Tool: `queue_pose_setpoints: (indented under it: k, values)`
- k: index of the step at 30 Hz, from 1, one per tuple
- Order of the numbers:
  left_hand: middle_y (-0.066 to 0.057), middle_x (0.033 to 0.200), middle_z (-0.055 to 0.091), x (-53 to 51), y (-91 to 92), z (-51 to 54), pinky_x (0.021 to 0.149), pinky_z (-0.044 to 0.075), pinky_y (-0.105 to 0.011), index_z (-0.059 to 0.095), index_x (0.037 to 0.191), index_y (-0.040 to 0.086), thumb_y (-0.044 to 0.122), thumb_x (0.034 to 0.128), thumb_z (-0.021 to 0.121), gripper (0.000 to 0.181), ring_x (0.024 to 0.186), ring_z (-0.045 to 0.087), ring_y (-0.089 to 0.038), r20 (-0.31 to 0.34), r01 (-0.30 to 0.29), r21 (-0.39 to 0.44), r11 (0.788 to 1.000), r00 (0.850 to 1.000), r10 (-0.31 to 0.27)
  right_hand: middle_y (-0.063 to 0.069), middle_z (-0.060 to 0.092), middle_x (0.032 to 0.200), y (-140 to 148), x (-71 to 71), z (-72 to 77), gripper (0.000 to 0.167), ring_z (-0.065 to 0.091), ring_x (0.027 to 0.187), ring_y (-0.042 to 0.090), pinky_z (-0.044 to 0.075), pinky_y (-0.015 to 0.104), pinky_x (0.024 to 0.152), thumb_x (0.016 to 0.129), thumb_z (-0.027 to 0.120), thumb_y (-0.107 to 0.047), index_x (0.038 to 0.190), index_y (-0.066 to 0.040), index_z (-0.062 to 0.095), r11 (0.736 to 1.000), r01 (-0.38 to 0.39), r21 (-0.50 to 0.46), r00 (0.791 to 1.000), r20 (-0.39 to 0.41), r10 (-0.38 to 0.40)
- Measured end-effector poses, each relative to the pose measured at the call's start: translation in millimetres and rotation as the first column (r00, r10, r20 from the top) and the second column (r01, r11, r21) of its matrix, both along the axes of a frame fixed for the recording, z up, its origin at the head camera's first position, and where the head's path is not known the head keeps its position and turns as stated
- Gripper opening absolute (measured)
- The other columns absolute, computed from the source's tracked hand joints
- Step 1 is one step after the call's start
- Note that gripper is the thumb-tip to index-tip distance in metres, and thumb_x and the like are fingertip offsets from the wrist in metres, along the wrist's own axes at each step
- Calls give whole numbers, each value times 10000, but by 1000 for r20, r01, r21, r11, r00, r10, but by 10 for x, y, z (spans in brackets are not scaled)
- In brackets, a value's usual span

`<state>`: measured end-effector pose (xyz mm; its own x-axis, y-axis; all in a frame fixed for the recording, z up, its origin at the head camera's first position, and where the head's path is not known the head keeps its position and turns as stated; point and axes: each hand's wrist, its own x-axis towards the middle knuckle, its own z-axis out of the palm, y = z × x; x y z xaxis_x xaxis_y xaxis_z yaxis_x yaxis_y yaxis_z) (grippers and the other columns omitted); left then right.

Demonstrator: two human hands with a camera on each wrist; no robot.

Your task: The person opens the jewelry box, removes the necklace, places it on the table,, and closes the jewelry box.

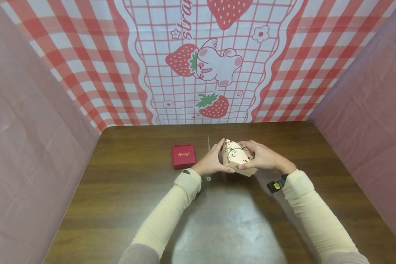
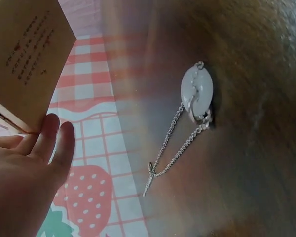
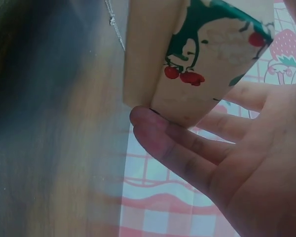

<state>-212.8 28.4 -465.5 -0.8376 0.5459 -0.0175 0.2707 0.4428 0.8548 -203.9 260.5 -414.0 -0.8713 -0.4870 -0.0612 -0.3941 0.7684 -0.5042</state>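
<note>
A cream cardboard box (image 1: 235,152) printed with red cherries and green stems is held tilted above the table between both hands. My left hand (image 1: 212,162) grips its left side, and my right hand (image 1: 265,157) its right side. Small printed writing covers the face of the box (image 2: 32,59) seen in the left wrist view. A thin silver chain (image 2: 180,154) with a white oval pendant (image 2: 203,91) lies on the table below the left hand. The right wrist view shows the fingers (image 3: 187,165) against the box's lower edge.
A small dark red box (image 1: 183,156) with gold lettering stands on the brown wooden table (image 1: 125,205), left of the left hand. Behind the table hangs a red-and-white strawberry cloth (image 1: 95,66). Pink cloth walls (image 1: 366,91) flank both sides.
</note>
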Motion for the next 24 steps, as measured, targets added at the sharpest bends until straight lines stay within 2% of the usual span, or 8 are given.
queue_pose_setpoints:
  k: [3, 8, 13, 20, 24]
  values:
    - [-133, 1577, 269, -1, -4, 4, 1166, 324, -481, 69, 1576, 136, 355, 690, 862, 1209, 1425, 342, -254, -9, 5, 1, 1000, 1000, -5, 118, 551, 1089, 29, 12, 22, 929, 500, 867, 189, 447, 296, 710, 725, 815, -447, 1450, -37, 405, 1000, 12, -15, 1000, 16, -12]
    - [-129, 1536, 321, -13, -30, 15, 1147, 359, -472, 152, 1563, 103, 369, 671, 868, 1174, 1401, 378, -255, -42, -15, 19, 1000, 999, 16, 87, 516, 1012, 60, 25, 71, 948, 475, 828, 178, 433, 289, 666, 729, 813, -456, 1476, -74, 372, 999, 41, -34, 999, 12, -41]
    - [-108, 1467, 392, -68, -101, 31, 1117, 401, -440, 253, 1525, 120, 327, 634, 894, 1117, 1351, 428, -243, -78, -65, 35, 997, 995, 67, 92, 513, 1046, 86, 74, 90, 982, 472, 838, 178, 427, 283, 661, 721, 812, -490, 1489, -87, 352, 998, 64, -14, 998, -9, -64]
    - [-126, 1445, 389, -113, -178, 80, 1095, 427, -439, 231, 1525, 135, 308, 630, 899, 1130, 1316, 454, -269, -66, -125, 64, 990, 989, 129, 84, 528, 1067, 108, 212, 112, 993, 490, 864, 192, 429, 291, 690, 696, 828, -494, 1481, -96, 369, 997, 77, -14, 997, -29, -77]
    - [-127, 1459, 388, -119, -223, 103, 1095, 425, -442, 225, 1532, 154, 313, 622, 903, 1146, 1291, 471, -274, -68, -158, 58, 986, 984, 162, 107, 552, 1183, 87, 296, 122, 985, 527, 938, 195, 461, 319, 754, 686, 834, -489, 1466, -86, 388, 998, 58, -16, 997, -55, -59]
